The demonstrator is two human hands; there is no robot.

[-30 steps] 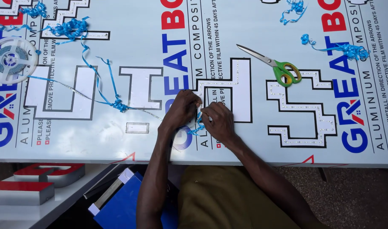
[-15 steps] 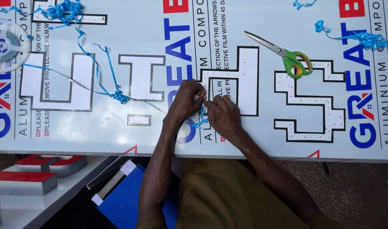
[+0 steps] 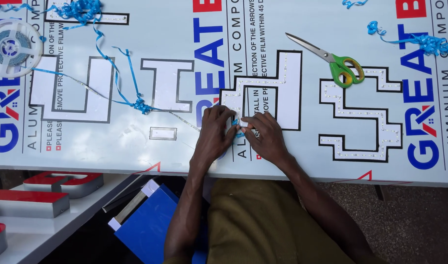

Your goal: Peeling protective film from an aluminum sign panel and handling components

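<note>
1. Your left hand (image 3: 215, 134) and right hand (image 3: 265, 137) have shifted slightly up the letter cut-out (image 3: 263, 90), fingertips meeting at a blue strip scrap (image 3: 235, 122).
2. Your view has drifted: the scissors (image 3: 331, 59) and the reel (image 3: 11, 46) now sit lower and further right in frame.
</note>
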